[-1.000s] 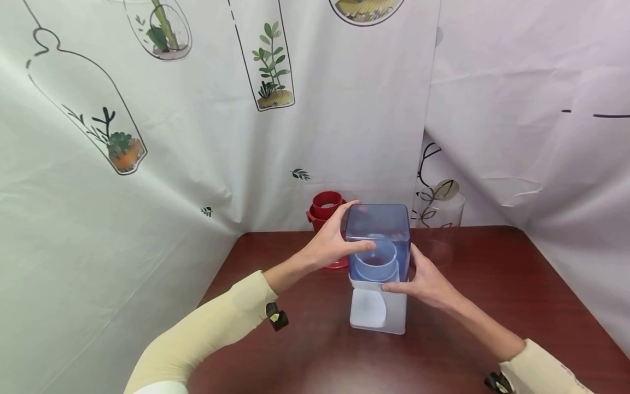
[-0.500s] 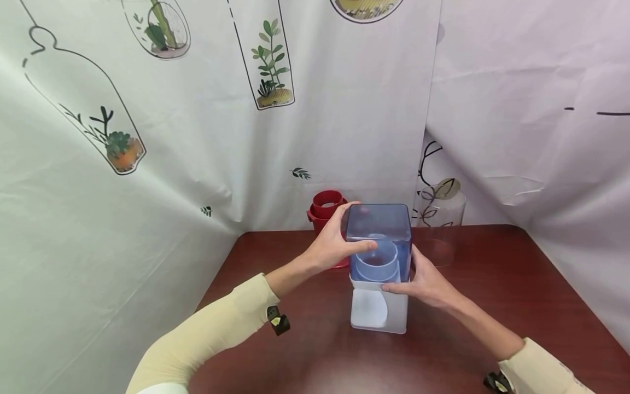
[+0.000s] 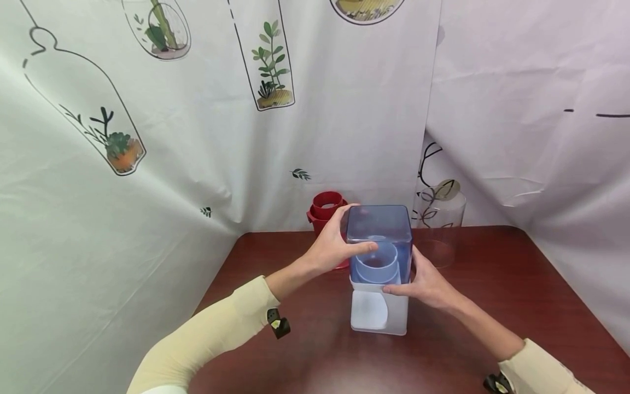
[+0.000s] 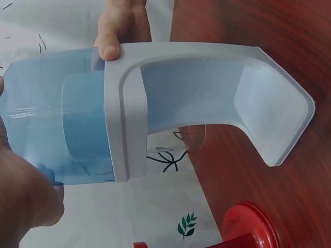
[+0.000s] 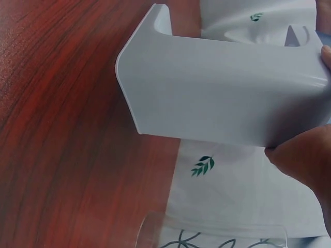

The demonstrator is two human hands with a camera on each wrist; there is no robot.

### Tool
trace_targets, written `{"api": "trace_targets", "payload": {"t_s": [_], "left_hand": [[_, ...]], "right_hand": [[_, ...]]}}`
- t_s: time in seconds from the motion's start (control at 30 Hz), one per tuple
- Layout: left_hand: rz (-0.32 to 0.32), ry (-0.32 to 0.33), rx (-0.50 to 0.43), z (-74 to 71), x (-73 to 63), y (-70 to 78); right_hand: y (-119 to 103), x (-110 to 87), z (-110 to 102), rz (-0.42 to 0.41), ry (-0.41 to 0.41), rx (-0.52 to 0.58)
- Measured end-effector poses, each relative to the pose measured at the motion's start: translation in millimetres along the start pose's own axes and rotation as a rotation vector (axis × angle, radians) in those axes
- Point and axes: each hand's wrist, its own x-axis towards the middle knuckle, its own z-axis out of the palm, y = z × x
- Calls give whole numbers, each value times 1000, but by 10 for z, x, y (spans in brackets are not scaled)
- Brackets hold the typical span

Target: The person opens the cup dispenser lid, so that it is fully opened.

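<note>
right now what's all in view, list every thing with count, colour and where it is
blue box: 1, see-through blue, upside down or not unclear, on top of the white stand
ring: 1, looks blue through the box, inside it
white stand: 1, white, under the box
red container: 1, red, back of table, partly hidden
clear jar: 1, colourless, back right of table
table: 1, red-brown, below everything
cloth: panel count unclear, white with plant prints, behind and at sides
wrist gadgets: 2, black, by the cuffs
sleeves: 2, pale yellow, on the arms
left hand: 1, gripping box
right hand: 1, gripping stand's upper edge
</note>
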Motion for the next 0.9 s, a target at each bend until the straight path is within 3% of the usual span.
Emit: {"api": "trace_targets", "payload": {"t_s": [0.53, 0.67, 0.9], "left_hand": [[-86, 23, -4, -21, -21, 35], [-68, 30, 11, -22, -39, 20], [16, 19, 19, -17, -32, -23]], "right_hand": [[56, -10, 18, -26, -7, -20], [59, -16, 26, -37, -12, -6], [48, -24, 22, -45, -7, -16]]}}
